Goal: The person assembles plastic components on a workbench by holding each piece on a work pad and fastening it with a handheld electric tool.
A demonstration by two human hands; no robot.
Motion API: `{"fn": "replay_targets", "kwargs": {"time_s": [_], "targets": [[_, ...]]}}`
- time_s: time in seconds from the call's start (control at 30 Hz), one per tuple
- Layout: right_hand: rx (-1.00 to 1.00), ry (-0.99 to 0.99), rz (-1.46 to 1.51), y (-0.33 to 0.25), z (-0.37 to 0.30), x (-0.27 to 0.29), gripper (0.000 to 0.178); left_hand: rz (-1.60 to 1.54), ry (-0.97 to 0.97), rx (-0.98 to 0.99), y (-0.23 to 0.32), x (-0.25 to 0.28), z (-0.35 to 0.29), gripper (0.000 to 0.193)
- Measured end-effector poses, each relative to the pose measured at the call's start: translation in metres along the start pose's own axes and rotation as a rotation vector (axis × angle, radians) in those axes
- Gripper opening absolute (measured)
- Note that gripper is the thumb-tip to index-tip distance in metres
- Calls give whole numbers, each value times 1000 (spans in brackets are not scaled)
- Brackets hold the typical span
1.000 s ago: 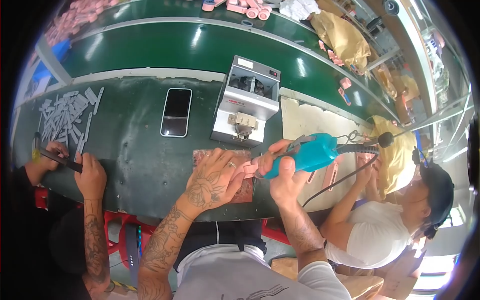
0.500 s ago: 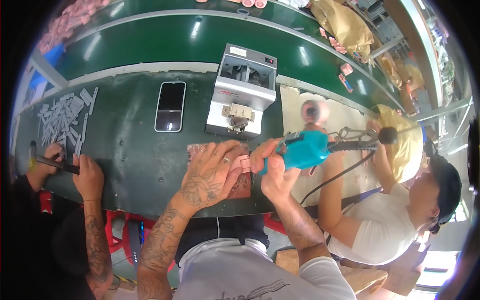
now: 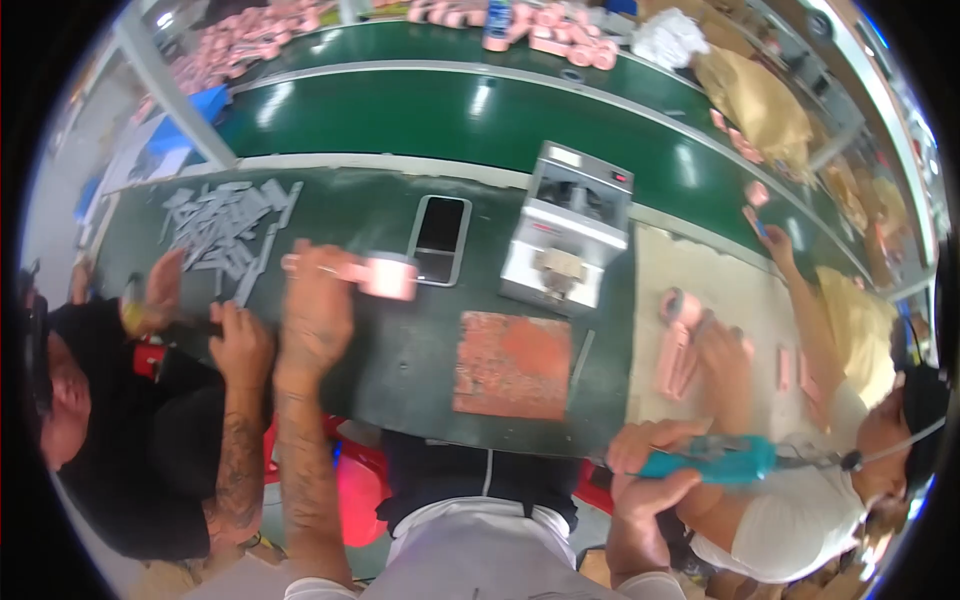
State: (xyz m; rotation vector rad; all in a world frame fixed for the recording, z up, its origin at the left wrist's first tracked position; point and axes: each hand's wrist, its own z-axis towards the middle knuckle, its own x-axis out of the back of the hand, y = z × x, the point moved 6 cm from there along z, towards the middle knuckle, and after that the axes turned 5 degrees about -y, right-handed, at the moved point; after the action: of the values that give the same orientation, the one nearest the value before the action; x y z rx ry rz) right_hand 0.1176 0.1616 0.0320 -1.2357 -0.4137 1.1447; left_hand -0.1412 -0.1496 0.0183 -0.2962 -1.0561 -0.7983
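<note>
Black cloth of a co-worker's shirt (image 3: 130, 410) at the far left. Next, a loose heap of slim grey strips (image 3: 222, 230) on the dark green worktop (image 3: 400, 365). Just right of that, the person's own tattooed left hand (image 3: 320, 285), blurred, fingers curled around the narrow end of a pale pink plastic device (image 3: 390, 277), its drum-shaped head pointing right, near a dark-screened phone with a pale rim (image 3: 440, 240); impossible to tell whether touching the worktop. Farther right, a square, worn reddish board (image 3: 512, 375) lying flat, one slim grey strip (image 3: 582, 358) just beside it, a boxy silver-grey machine (image 3: 570, 230) behind. Then a pale beige sheet (image 3: 650, 255) under slim pink pieces (image 3: 676, 362). Nearer, the person's own right hand (image 3: 652, 468), fingers wrapped around a teal handheld power tool (image 3: 725, 459), well apart from the pink device. White-shirted co-worker (image 3: 785, 525) at the far right.
</note>
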Motion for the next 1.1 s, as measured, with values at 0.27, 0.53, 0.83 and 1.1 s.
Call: {"fn": "replay_targets", "kwargs": {"time_s": [0.27,0.53,0.83,1.1], "targets": [[-98,-73,-112,3,-14,11,76,-436,108,245,87,11,51,17],[-8,-60,-90,-10,-23,4,70,-577,-618,-35,331,-164,113,61],[-51,55,-87,-8,-29,29,71,-714,-241,-63,293,-127,98,20],[-36,-51,-28,-5,32,-9,75,-667,-315,-185,186,-72,35,22]]}}
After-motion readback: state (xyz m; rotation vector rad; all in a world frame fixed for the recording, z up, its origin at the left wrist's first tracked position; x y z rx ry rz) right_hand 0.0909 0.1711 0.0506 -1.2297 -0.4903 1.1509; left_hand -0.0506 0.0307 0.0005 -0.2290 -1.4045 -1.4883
